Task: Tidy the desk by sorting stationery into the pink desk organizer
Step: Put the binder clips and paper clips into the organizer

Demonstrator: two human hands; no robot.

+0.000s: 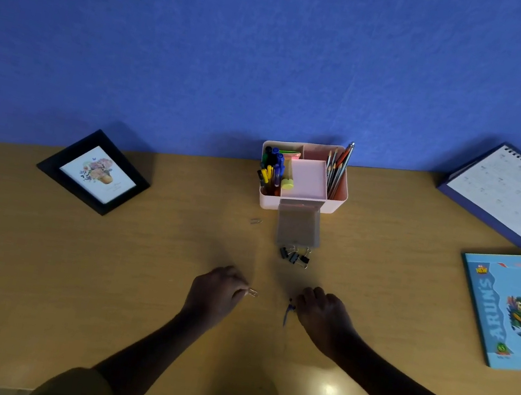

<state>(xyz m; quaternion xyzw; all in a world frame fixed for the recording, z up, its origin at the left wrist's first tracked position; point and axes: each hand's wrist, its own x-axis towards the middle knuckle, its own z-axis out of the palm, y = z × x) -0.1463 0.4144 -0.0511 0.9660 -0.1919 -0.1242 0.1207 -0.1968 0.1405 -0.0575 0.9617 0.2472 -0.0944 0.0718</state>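
Pinching paper clip [252,292], left hand [217,290] faces right hand [325,314] gripping dark item [289,308] over desk [92,272].

wall [211,32] blue | desk [32,261] tan | organizer [334,207] pink | frame [49,165] black | book [483,306] light blue

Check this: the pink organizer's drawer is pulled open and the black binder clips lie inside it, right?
No. In the head view the drawer is pulled open, but the black binder clips lie on the desk in front of it.

Binder clips [294,256] before open drawer [299,226]
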